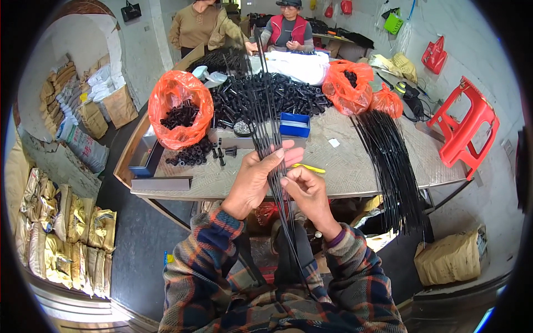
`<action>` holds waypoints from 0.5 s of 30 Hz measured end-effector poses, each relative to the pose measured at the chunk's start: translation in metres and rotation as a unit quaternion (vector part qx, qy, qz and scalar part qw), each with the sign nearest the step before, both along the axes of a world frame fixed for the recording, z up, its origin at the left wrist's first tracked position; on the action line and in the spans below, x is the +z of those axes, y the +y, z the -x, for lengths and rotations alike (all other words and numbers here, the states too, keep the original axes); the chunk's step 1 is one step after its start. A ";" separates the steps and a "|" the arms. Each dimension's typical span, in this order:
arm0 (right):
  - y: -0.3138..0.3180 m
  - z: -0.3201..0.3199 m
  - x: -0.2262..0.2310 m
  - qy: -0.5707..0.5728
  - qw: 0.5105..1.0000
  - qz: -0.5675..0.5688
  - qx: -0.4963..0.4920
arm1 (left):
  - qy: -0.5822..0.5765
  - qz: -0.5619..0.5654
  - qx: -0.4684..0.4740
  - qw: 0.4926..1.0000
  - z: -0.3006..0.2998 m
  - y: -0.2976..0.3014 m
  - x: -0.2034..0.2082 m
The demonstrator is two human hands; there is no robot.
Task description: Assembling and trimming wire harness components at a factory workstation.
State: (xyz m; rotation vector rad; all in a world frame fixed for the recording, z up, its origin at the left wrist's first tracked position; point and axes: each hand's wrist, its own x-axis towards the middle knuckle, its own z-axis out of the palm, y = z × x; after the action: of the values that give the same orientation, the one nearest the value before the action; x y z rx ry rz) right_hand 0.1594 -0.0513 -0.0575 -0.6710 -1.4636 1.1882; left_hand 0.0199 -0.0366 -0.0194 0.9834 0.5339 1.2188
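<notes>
A loose bundle of long, thin black rods [266, 119] stands nearly upright before me, tilted slightly, its lower ends reaching down toward my lap. My left hand [256, 176] is closed on it, thumb across the front and fingers behind. Lower and to the right, the bent thumb and fingers of my right hand [308, 195] pinch at the same rods. Just beyond the right hand, a slim yellow tool [308, 167] lies on the table [333, 161]. Several small black fittings [222, 155] stand left of the bundle, near a round dish [242, 129] of small pieces.
Black tubular parts [294, 100] are heaped mid-table behind a blue box [294, 132]. Red plastic bags [180, 137] flank the heap. More black rods [388, 166] overhang the right edge, near a red stool [466, 119]. Two people [288, 33] are across the table.
</notes>
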 end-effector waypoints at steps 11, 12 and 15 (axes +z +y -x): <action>0.009 0.005 0.011 0.006 0.996 -0.056 -0.066 | -0.006 -0.057 -0.048 0.997 -0.011 0.003 0.004; 0.009 0.005 0.011 0.006 0.996 -0.057 -0.066 | -0.004 -0.063 -0.046 0.997 -0.011 0.002 0.006; 0.009 0.007 0.011 0.012 0.997 -0.050 -0.053 | -0.014 -0.064 -0.057 0.996 -0.013 0.005 0.001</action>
State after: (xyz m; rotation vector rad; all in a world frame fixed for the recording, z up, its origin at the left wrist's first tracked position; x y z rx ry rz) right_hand 0.1525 -0.0424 -0.0465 -0.6556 -1.4396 1.0318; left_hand 0.0327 -0.0311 -0.0180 1.0890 0.3767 1.1725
